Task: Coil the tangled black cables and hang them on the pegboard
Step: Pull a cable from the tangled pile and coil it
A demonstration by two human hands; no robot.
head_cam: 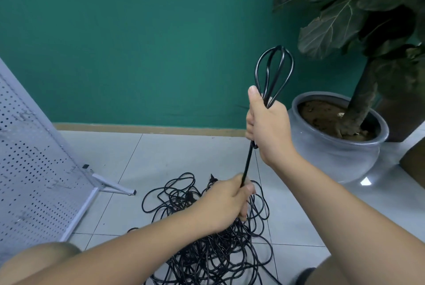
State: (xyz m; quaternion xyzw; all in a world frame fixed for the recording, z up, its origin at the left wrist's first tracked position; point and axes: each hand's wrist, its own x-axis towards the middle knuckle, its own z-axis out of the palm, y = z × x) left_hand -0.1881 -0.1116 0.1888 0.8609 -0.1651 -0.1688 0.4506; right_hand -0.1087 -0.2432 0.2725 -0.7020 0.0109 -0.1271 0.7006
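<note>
My right hand grips a folded bundle of black cable, held upright, its loops sticking out above my fist. A taut stretch of the same cable runs down from that fist to my left hand, which grips it lower down. Beneath both hands a large tangle of black cables lies heaped on the tiled floor. The white pegboard stands tilted at the left on a white metal foot; several small hooks show on its face.
A grey ceramic pot with a big-leaved plant stands at the right, close to my right hand. A green wall with a wooden skirting rises behind. My knees show at both bottom corners. A brown box edge sits at the far right.
</note>
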